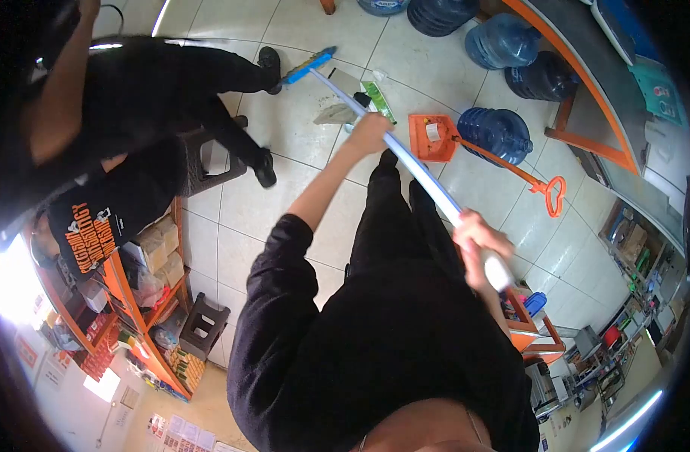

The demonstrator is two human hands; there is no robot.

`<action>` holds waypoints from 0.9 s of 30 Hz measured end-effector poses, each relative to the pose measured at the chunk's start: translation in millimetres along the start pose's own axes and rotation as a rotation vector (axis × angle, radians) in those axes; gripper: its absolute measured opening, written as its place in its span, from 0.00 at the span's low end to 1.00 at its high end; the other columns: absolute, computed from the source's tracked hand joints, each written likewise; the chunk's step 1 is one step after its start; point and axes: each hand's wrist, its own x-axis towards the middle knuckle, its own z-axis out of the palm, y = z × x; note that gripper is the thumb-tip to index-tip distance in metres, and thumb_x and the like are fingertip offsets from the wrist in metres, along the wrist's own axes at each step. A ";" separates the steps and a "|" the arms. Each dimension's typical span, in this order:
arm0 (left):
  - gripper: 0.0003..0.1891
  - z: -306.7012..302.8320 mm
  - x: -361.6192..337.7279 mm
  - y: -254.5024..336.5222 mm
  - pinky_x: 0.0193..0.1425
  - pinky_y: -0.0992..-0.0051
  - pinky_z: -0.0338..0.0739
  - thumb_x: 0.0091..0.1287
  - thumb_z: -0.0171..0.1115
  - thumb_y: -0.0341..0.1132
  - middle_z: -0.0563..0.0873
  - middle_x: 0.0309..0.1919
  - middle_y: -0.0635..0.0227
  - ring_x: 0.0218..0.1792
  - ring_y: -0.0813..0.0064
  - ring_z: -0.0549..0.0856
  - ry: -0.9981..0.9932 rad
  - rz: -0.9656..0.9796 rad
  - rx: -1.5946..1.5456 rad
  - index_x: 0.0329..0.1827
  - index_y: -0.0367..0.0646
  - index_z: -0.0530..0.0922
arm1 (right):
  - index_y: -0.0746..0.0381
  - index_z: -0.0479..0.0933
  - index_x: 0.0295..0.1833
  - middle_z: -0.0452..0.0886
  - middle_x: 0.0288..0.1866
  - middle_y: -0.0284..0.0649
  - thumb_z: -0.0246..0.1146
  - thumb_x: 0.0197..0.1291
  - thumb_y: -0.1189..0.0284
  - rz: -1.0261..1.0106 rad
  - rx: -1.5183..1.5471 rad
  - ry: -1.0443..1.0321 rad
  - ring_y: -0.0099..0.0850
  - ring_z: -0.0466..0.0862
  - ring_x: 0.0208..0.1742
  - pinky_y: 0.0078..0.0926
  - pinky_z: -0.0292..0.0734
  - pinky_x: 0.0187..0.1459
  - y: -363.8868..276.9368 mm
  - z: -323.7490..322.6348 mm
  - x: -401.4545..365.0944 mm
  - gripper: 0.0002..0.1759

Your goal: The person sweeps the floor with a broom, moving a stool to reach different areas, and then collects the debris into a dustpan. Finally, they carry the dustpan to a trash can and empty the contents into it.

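Long pale-handled broom (pixel 426 177) with a narrow blue head (pixel 307 67)

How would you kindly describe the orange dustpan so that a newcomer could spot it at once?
On the tiled floor, find the blue water bottle nearest the camera wearer's feet. Beside it, on the side toward the broom, is the dustpan. Unlike the bottle, it is orange, with a pale label inside and a long handle ending in a loop.

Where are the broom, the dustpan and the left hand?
Broom (pixel 422 175): head view, middle of the handle.
Dustpan (pixel 433 148): head view, bare part of the orange pan.
Left hand (pixel 369 134): head view, back of the hand.
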 end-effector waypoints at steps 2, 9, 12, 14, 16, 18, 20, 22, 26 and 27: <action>0.06 16.6 -17.4 -36.3 0.33 0.62 0.72 0.38 0.63 0.33 0.77 0.19 0.56 0.28 0.55 0.78 -0.025 0.004 -0.055 0.17 0.41 0.76 | 0.64 0.62 0.19 0.68 0.17 0.38 0.54 0.47 0.80 0.004 0.024 -0.074 0.29 0.72 0.22 0.32 0.71 0.39 22.4 21.0 4.6 0.09; 0.05 61.5 -31.0 12.4 0.32 0.62 0.70 0.39 0.61 0.31 0.77 0.18 0.58 0.28 0.57 0.77 -0.129 0.012 -0.174 0.17 0.41 0.76 | 0.64 0.61 0.17 0.68 0.16 0.38 0.52 0.42 0.85 0.008 0.056 -0.101 0.29 0.71 0.20 0.31 0.71 0.41 1.1 3.2 -23.6 0.09; 0.04 74.3 -26.8 56.7 0.31 0.62 0.70 0.39 0.61 0.31 0.77 0.18 0.60 0.28 0.58 0.77 -0.078 -0.038 -0.304 0.16 0.41 0.75 | 0.62 0.60 0.15 0.66 0.14 0.36 0.52 0.39 0.85 0.023 0.041 -0.121 0.28 0.70 0.17 0.31 0.72 0.39 -23.7 -18.8 -23.4 0.11; 0.05 86.2 -24.2 72.2 0.31 0.63 0.70 0.39 0.61 0.30 0.77 0.17 0.60 0.27 0.58 0.77 -0.020 -0.010 -0.305 0.15 0.41 0.74 | 0.61 0.59 0.14 0.64 0.13 0.35 0.52 0.38 0.85 0.052 0.078 -0.123 0.28 0.67 0.16 0.30 0.69 0.36 -29.4 -32.0 -27.9 0.11; 0.05 90.3 -18.3 87.3 0.31 0.64 0.70 0.39 0.61 0.30 0.77 0.17 0.60 0.27 0.58 0.76 0.051 -0.028 -0.316 0.14 0.41 0.72 | 0.61 0.57 0.14 0.63 0.13 0.35 0.52 0.38 0.85 0.056 0.076 -0.142 0.27 0.66 0.16 0.29 0.68 0.34 -30.2 -43.0 -28.6 0.12; 0.06 98.7 -12.5 96.6 0.29 0.64 0.69 0.38 0.60 0.28 0.76 0.15 0.60 0.25 0.58 0.75 0.134 -0.053 -0.326 0.12 0.41 0.70 | 0.61 0.55 0.14 0.62 0.12 0.34 0.51 0.37 0.85 0.057 0.052 -0.168 0.27 0.65 0.16 0.28 0.67 0.33 -35.0 -52.0 -21.7 0.13; 0.08 105.6 -7.8 104.6 0.28 0.64 0.67 0.38 0.59 0.27 0.74 0.14 0.59 0.23 0.58 0.74 0.285 -0.127 -0.356 0.12 0.40 0.68 | 0.61 0.54 0.13 0.62 0.12 0.34 0.51 0.36 0.85 0.077 0.070 -0.216 0.27 0.64 0.16 0.28 0.66 0.32 -37.9 -59.9 -19.3 0.13; 0.06 109.0 -3.6 113.8 0.30 0.63 0.68 0.38 0.59 0.26 0.75 0.15 0.59 0.25 0.57 0.75 0.291 -0.159 -0.351 0.12 0.40 0.70 | 0.61 0.54 0.13 0.61 0.12 0.35 0.52 0.34 0.86 0.066 0.085 -0.242 0.28 0.64 0.15 0.27 0.66 0.32 -39.2 -68.5 -17.0 0.13; 0.10 117.3 10.8 142.8 0.27 0.64 0.66 0.40 0.58 0.24 0.72 0.13 0.57 0.22 0.57 0.73 0.420 -0.191 -0.380 0.11 0.37 0.64 | 0.62 0.54 0.13 0.61 0.12 0.36 0.52 0.32 0.86 0.060 0.065 -0.315 0.30 0.63 0.15 0.27 0.66 0.31 -40.9 -89.5 -17.2 0.13; 0.11 121.0 15.7 148.0 0.27 0.64 0.66 0.40 0.58 0.23 0.72 0.13 0.58 0.22 0.57 0.73 0.464 -0.182 -0.387 0.11 0.37 0.63 | 0.62 0.54 0.13 0.61 0.11 0.35 0.52 0.33 0.84 0.023 0.055 -0.322 0.29 0.62 0.13 0.28 0.65 0.30 -38.6 -96.3 -17.2 0.12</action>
